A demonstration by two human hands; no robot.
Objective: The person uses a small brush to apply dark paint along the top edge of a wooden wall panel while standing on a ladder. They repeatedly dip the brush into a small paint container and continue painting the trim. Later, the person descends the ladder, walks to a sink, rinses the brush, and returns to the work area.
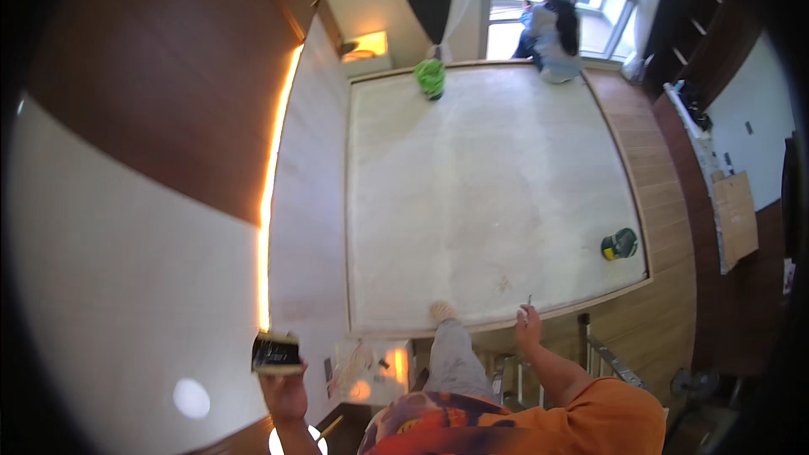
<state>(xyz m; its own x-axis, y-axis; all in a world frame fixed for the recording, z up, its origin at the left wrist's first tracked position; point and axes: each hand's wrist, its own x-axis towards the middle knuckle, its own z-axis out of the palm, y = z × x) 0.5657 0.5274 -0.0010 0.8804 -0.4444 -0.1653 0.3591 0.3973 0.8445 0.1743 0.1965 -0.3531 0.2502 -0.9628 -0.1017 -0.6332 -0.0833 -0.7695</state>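
My left hand (pixel 286 398) is raised at the lower left, its fingers closed round a black block with pale edges (pixel 276 354). The block is close to the lit strip on the wall; its exact kind is unclear. My right hand (pixel 527 327) is near the front edge of the large white platform (pixel 506 194), lower centre. Its fingers are closed on a thin, dark-tipped tool (pixel 530 299), too small to name. My bare foot (pixel 442 312) rests on the platform's front edge.
A metal stepladder (pixel 611 362) stands beside me at the right. On the platform are a dark green bucket (pixel 619 244) and a bright green bag (pixel 430 77). A person (pixel 552 34) sits at its far edge by the window. A glowing light strip (pixel 274 168) runs along the left wall.
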